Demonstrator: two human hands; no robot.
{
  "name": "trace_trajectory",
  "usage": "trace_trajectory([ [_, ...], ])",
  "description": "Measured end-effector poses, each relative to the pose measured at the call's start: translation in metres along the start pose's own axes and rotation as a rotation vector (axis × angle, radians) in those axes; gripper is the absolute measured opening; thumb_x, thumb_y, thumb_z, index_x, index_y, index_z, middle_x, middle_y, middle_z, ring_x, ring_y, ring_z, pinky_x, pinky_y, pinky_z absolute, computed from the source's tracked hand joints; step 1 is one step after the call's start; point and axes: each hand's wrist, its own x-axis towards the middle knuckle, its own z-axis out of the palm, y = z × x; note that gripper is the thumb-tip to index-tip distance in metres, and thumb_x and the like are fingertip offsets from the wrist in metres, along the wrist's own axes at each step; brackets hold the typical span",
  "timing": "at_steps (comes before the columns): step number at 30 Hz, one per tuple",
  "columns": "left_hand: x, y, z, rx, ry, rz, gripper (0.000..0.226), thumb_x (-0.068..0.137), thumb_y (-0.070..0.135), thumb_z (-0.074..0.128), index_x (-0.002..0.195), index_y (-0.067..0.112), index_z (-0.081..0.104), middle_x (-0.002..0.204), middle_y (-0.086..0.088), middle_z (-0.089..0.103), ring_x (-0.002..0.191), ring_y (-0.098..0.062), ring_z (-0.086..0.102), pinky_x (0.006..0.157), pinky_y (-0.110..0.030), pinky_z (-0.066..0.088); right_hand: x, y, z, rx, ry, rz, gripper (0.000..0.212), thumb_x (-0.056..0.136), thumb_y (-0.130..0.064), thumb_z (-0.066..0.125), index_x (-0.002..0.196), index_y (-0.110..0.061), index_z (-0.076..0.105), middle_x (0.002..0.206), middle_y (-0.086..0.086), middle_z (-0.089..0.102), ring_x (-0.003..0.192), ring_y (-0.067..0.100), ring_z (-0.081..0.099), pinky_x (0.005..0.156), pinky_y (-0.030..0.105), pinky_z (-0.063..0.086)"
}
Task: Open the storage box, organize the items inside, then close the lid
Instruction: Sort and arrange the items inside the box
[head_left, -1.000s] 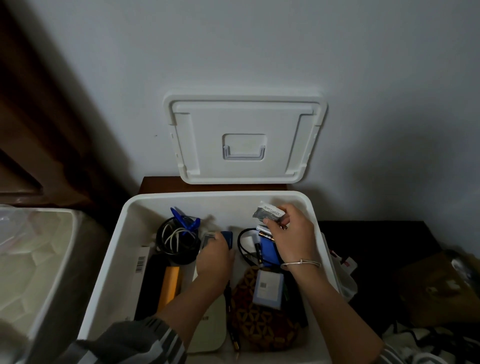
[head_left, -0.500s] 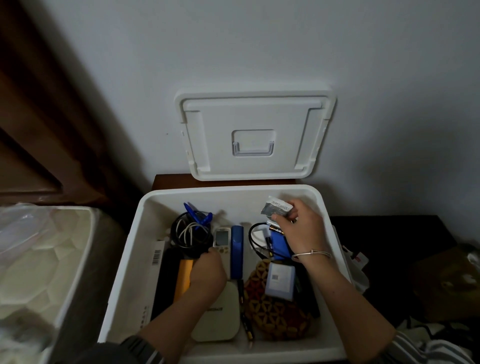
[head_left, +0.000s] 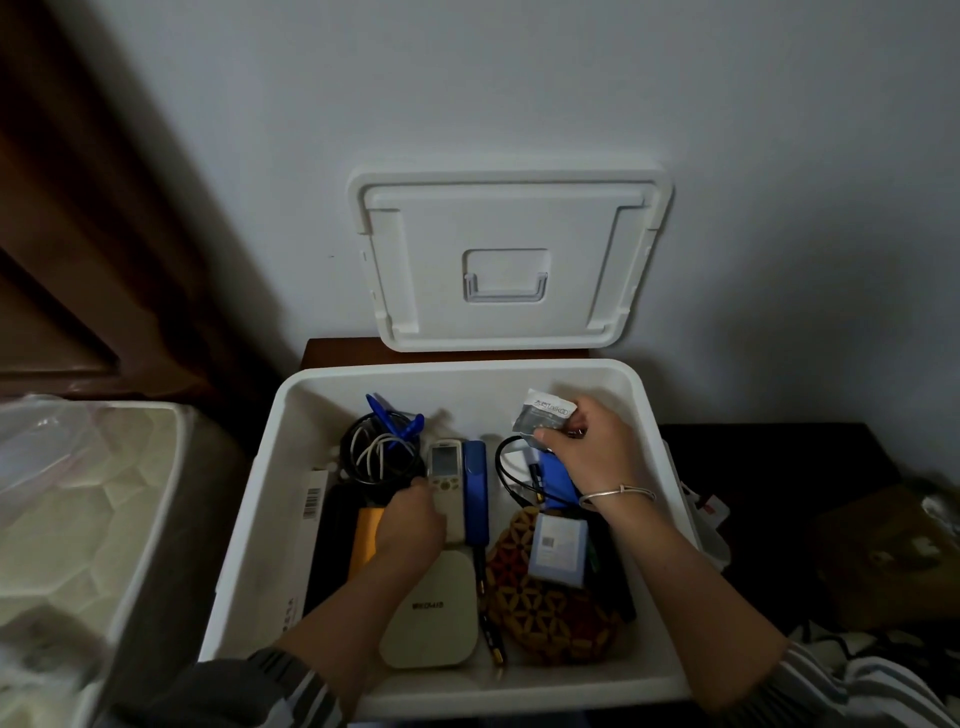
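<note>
Two hands are down in the open storage box (head_left: 291, 467), well apart, each on its own thing. L hand (head_left: 410, 525) grips the lower end of a grey-white remote (head_left: 445, 465), fingers curled round it. The remote's screen end points away from the person. R hand (head_left: 587, 452) pinches a small silver packet (head_left: 543, 413) w/ a printed label betw. thumb & fingers, held above the contents toward the box's far-R corner. Thin bracelet (head_left: 618, 493) on the R wrist.

Just R of the L hand: a blue bar-shaped item (head_left: 475, 488) lying alongside the remote; touching or not, can't tell. Under the L wrist: a flat cream device (head_left: 431, 613) w/ dark lettering. Just L of the L hand: an orange block (head_left: 366, 535), then a black case (head_left: 332, 545), then a long white carton (head_left: 311, 499) w/ barcode against the box's L wall. Beyond the L hand's knuckles: a coil of cables (head_left: 379, 447), black & white, w/ a blue clip (head_left: 395, 415) on top.

L of the R hand: a black cable loop (head_left: 506, 467). Beneath the R palm: a blue flat item (head_left: 556, 478), partly hidden. Beside the R forearm, on its L: a pale-blue small box (head_left: 558, 545) resting on a brown patterned pouch (head_left: 550, 608).

Lid (head_left: 509, 260) is off the box, stood on edge against the wall (head_left: 519, 78) beyond both hands.
</note>
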Motion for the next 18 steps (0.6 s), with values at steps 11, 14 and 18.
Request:
trace_trajectory([
  [11,-0.037,0.049,0.008,-0.07,-0.076,0.267,0.037,0.09,0.039,0.061,0.114,0.012,0.055,0.11,-0.007,0.059,0.1,-0.022,0.059,0.074,-0.028,0.045,-0.014,0.0,-0.013,-0.039,0.102,-0.113,0.02,0.075,-0.017,0.076,0.087,-0.019,0.061,0.083,-0.001,0.066,0.077,0.015,0.062,0.065,0.021,0.043],
  [14,-0.043,0.071,0.028,-0.207,-0.231,0.249,0.037,0.087,0.04,0.066,0.112,0.015,0.055,0.109,-0.008,0.061,0.103,-0.023,0.061,0.072,-0.026,0.045,-0.02,-0.002,-0.023,-0.028,0.204,-0.18,0.02,0.072,-0.013,0.078,0.084,-0.016,0.062,0.081,0.0,0.066,0.075,0.016,0.062,0.067,0.025,0.047],
  [18,-0.044,0.084,0.046,-0.25,-0.228,0.135,0.072,0.077,0.039,0.077,0.133,0.014,0.039,0.129,-0.008,0.049,0.117,-0.024,0.052,0.093,-0.035,0.049,-0.033,0.003,-0.033,-0.008,0.264,-0.21,0.021,0.071,-0.011,0.078,0.081,-0.019,0.062,0.075,-0.011,0.061,0.07,-0.004,0.059,0.064,0.005,0.042],
])
